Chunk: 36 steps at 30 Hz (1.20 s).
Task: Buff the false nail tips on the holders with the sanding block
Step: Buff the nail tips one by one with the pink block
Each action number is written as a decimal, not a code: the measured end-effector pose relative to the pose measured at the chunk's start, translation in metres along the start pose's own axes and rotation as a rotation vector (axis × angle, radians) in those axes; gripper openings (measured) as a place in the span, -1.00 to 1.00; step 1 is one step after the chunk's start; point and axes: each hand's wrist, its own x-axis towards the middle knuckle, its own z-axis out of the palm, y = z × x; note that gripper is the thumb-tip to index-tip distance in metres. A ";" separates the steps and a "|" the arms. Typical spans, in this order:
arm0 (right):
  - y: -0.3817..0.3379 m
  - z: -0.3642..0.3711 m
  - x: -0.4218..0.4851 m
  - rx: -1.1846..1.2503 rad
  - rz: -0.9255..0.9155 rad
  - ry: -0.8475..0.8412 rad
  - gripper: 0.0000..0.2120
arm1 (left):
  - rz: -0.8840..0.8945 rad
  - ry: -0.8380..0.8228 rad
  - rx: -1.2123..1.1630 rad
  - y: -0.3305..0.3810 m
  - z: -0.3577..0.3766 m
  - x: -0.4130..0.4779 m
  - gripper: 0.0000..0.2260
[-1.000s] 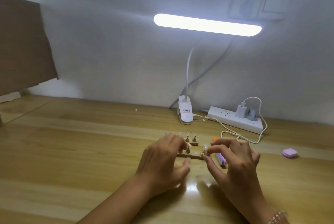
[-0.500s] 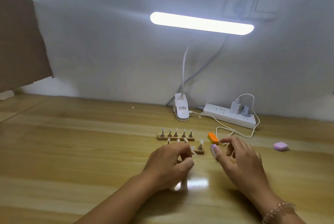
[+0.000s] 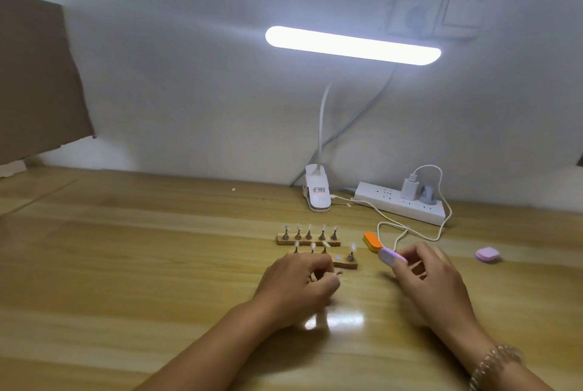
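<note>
Two wooden holder bars lie mid-table, the back bar (image 3: pixel 308 241) and the front bar (image 3: pixel 344 263), each carrying small metal stands topped with clear false nail tips (image 3: pixel 351 248). One spot on the front bar is bare. Just in front of that bar, my left hand (image 3: pixel 298 285) has its fingers curled round a small stand (image 3: pixel 339 272), which is mostly hidden. My right hand (image 3: pixel 433 278) pinches a purple sanding block (image 3: pixel 390 256) by its near end, lifted a little to the right of the front bar. An orange sanding block (image 3: pixel 372 241) lies on the table behind it.
A clip lamp base (image 3: pixel 317 193) and a white power strip (image 3: pixel 400 204) sit by the wall, with a white cable (image 3: pixel 410 231) looping toward my right hand. A small pink case (image 3: pixel 487 254) lies at the right. Brown cardboard (image 3: pixel 38 75) stands at the far left.
My right hand moved off the front bar to the purple block and now holds it raised. My left hand drew back from the bar toward me with a small stand.
</note>
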 end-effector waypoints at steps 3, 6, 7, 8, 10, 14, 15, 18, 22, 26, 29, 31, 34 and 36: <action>-0.005 -0.003 -0.006 0.043 -0.017 0.015 -0.86 | 0.006 0.006 -0.012 -0.001 0.001 0.000 -0.91; -0.013 -0.005 -0.013 0.042 -0.084 -0.008 -0.79 | 0.019 -0.003 -0.004 -0.003 0.002 0.000 -0.89; -0.015 -0.005 -0.015 0.034 -0.119 -0.028 -0.77 | 0.021 -0.012 0.002 -0.003 0.002 0.000 -0.90; -0.016 -0.005 -0.017 0.032 -0.146 -0.053 -0.77 | 0.022 -0.019 0.009 -0.002 0.001 0.000 -0.92; -0.019 -0.005 -0.022 0.062 -0.169 -0.101 -0.77 | 0.026 -0.024 0.009 -0.001 0.001 0.001 -0.94; -0.021 -0.001 -0.028 0.171 -0.181 -0.171 -0.76 | 0.019 -0.030 0.004 -0.001 0.000 0.001 -0.94; -0.022 0.001 -0.028 0.194 -0.187 -0.190 -0.77 | 0.024 -0.035 0.016 -0.001 0.000 0.000 -0.93; -0.023 0.007 -0.031 0.251 -0.232 -0.237 -0.75 | 0.052 -0.037 0.057 -0.001 0.000 0.000 -0.86; -0.025 0.010 -0.031 0.263 -0.321 -0.248 -0.72 | 0.074 -0.044 0.069 -0.001 0.001 0.001 -0.79; -0.024 0.010 -0.030 0.280 -0.361 -0.247 -0.75 | 0.058 -0.029 0.013 -0.002 0.002 0.002 -0.83; -0.026 0.010 -0.031 0.229 -0.406 -0.240 -0.75 | 0.045 -0.012 -0.080 -0.007 0.003 0.006 -0.81; -0.028 0.007 -0.032 0.201 -0.424 -0.242 -0.74 | 0.045 -0.025 -0.113 -0.010 0.002 0.007 -0.82; -0.027 0.006 -0.029 0.200 -0.408 -0.242 -0.76 | 0.038 -0.063 -0.120 -0.013 0.002 0.009 -0.79; -0.025 0.006 -0.027 0.207 -0.355 -0.205 -0.76 | 0.050 -0.084 -0.089 -0.014 0.002 0.009 -0.80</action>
